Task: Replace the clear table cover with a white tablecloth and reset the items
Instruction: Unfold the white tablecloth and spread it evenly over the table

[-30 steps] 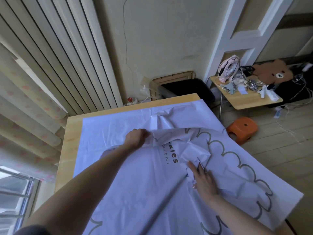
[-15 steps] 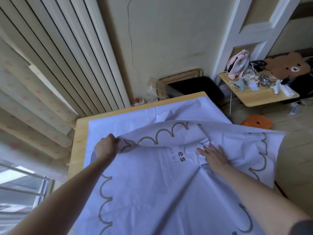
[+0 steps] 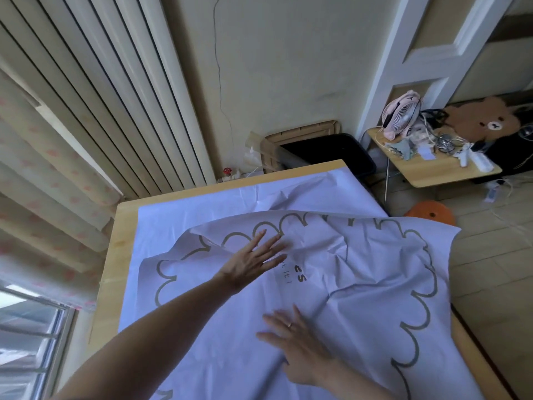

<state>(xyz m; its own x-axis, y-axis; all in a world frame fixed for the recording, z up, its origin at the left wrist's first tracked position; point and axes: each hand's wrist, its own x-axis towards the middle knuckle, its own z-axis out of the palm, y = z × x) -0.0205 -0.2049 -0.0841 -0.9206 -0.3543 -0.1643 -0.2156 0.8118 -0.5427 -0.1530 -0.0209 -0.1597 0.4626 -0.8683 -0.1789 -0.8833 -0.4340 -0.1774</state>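
While left hand [image 3: 250, 263] and right hand [image 3: 300, 352] press cloth [image 3: 375, 284] flat-fingered, gripping nothing, step is spreading; flap [image 3: 317, 229] beyond fingertips needs unfolding next.

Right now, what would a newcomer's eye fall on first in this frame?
The crumpled white tablecloth with a grey scalloped border fills the middle, spread over the wooden table. Both hands press flat on it, the left hand at its centre, the right hand nearer the person. Far right, a pink fan stands on a cluttered side table, a brown bear behind it.
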